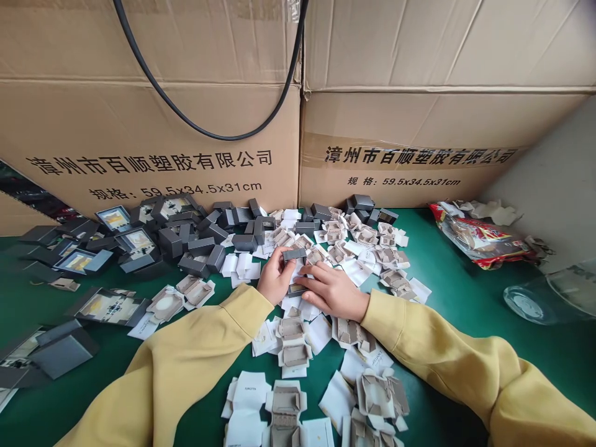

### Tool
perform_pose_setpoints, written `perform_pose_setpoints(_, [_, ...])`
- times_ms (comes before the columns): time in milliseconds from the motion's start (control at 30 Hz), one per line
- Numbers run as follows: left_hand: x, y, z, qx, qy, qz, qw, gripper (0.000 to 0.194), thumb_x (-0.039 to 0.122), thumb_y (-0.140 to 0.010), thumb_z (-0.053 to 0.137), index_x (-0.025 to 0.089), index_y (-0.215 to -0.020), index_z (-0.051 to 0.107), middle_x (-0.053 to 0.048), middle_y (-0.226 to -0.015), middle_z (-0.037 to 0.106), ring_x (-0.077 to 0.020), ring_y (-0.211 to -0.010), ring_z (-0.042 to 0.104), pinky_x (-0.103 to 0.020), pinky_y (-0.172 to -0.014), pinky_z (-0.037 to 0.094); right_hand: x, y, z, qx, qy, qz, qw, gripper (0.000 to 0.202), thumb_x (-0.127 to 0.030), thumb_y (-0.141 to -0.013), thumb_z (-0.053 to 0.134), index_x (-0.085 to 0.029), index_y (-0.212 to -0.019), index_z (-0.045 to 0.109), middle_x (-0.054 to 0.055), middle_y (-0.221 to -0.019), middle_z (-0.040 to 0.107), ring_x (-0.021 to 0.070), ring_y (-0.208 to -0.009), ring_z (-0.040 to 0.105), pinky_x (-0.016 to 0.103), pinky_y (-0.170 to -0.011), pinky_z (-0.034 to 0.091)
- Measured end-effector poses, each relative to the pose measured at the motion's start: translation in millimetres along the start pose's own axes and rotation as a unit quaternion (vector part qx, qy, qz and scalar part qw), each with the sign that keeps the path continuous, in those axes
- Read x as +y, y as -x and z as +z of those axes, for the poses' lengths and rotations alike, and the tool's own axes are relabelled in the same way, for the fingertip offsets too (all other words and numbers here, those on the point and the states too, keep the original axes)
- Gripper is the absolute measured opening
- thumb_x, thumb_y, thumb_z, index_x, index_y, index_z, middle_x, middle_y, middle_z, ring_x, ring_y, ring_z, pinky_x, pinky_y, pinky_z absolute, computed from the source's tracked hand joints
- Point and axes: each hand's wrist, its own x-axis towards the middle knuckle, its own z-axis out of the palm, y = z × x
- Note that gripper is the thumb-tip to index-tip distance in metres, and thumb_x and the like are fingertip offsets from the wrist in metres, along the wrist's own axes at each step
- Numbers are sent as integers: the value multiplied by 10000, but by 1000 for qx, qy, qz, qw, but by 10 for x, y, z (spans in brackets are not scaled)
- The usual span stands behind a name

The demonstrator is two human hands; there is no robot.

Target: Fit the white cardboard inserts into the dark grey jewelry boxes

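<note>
Near the middle of the table, my left hand (275, 276) has its thumb and fingers closed on a small dark grey box (294, 254). To its right, my right hand (333, 290) lies over the lower part of the box with its fingers apart, touching it. The box seems to stand open, but the fingers hide much of its inside. Folded grey-and-white card inserts (295, 355) lie around and below both hands. Beyond my left hand, many dark boxes (201, 246) are heaped.
Large cardboard cartons (186, 124) stand behind the green table (447, 273), with a black cable (218, 133) hanging before them. Open dark boxes (109, 305) lie at left. At right are a red plastic packet (484, 239) and a clear container (554, 295).
</note>
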Motion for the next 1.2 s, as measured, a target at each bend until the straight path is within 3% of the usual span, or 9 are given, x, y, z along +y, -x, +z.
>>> perform_pose_setpoints(133, [15,5,6,-9,9,8,1000,191,317,-834,477,185,-972,478,-54,-917,633,-183,-899,598,-316,-822,442,-20,-7,-14,-25,51,-31,998,355,-351,-924,332,-147,-1089,571,111,-1034,566,199,-891,478,323,-729,468])
perform_pose_setpoints(433, [-46,9,18,-18,40,-6,999,284,307,-770,575,191,-1009,473,-60,-937,643,-188,-879,620,-315,-793,466,-24,-17,-8,-24,38,-22,999,309,-296,-917,353,-162,-1082,577,91,-1024,591,195,-883,487,330,-764,466])
perform_pose_setpoints(700, [2,7,6,-15,42,-38,998,218,259,-764,547,175,-960,504,-60,-938,646,-201,-907,613,-337,-835,454,-6,-11,21,-16,39,-60,997,295,-290,-914,370,-141,-1065,575,90,-978,597,186,-903,507,315,-805,466])
perform_pose_setpoints(900, [79,-15,3,-10,70,-80,994,190,180,-696,553,164,-885,537,-39,-851,658,-197,-844,620,-328,-794,462,-3,-33,18,-20,-25,-28,999,283,-287,-913,375,-161,-1057,584,88,-972,594,176,-898,513,307,-788,463])
perform_pose_setpoints(1033, [106,-13,8,-23,60,-63,996,181,136,-662,549,162,-841,546,-37,-849,658,-192,-846,617,-318,-792,459,10,-55,15,-29,-35,-25,999,268,-319,-904,407,-190,-968,632,75,-907,614,191,-860,487,354,-778,436])
perform_pose_setpoints(1200, [122,-5,6,-24,57,-62,996,179,148,-678,537,162,-856,548,-44,-876,656,-189,-847,614,-324,-800,458,13,-51,-16,-35,-43,-12,998,272,-316,-907,407,-198,-992,637,65,-934,629,201,-886,469,373,-783,421])
